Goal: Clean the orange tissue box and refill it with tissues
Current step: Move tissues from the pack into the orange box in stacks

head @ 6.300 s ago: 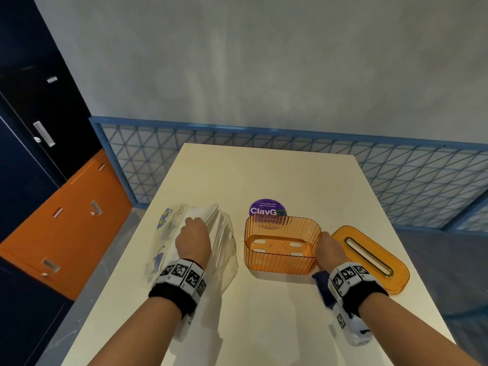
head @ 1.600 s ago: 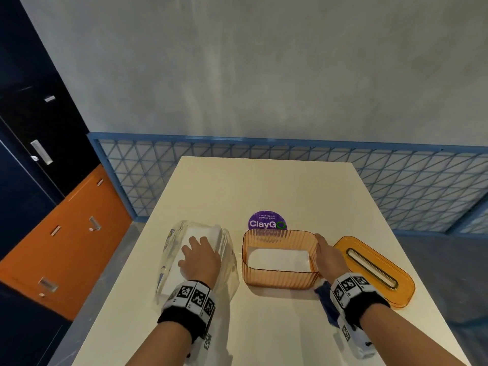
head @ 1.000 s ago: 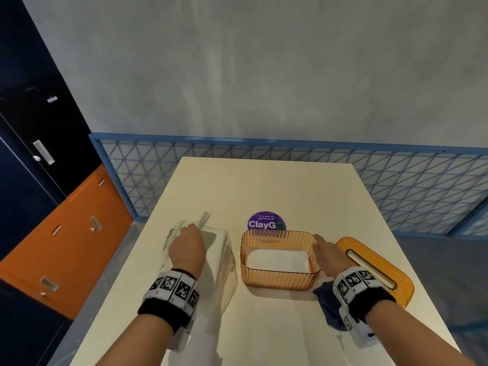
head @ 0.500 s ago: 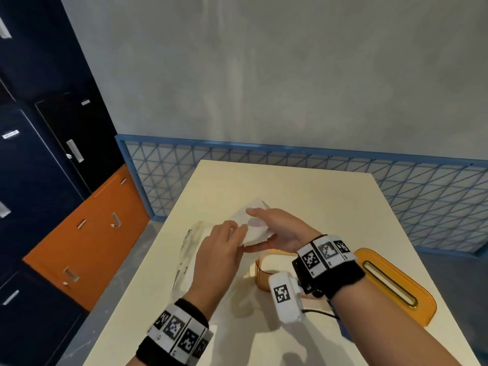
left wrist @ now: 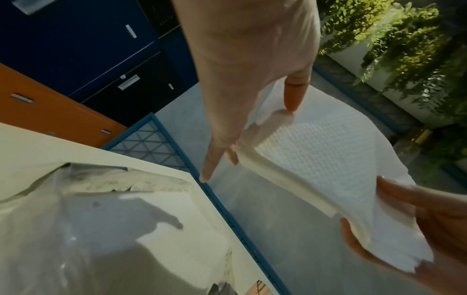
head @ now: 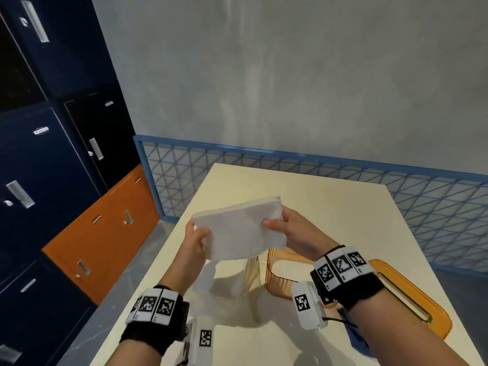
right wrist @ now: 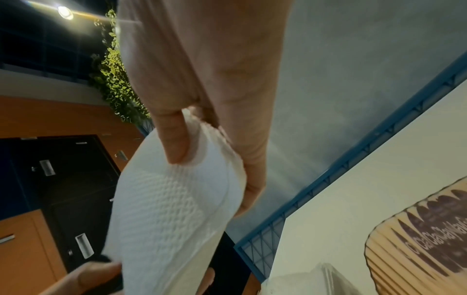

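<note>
Tissue stack (head: 239, 229) up in air over table (head: 303, 191), above orange box (head: 277, 281) — left hand (head: 195, 243), right hand (head: 289, 231) pinch opposite ends. Soft, light, sags — better support from below.

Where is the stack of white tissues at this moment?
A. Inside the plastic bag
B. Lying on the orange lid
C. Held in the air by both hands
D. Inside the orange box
C: the tissue stack is above the table, gripped by the left hand and right hand.
</note>
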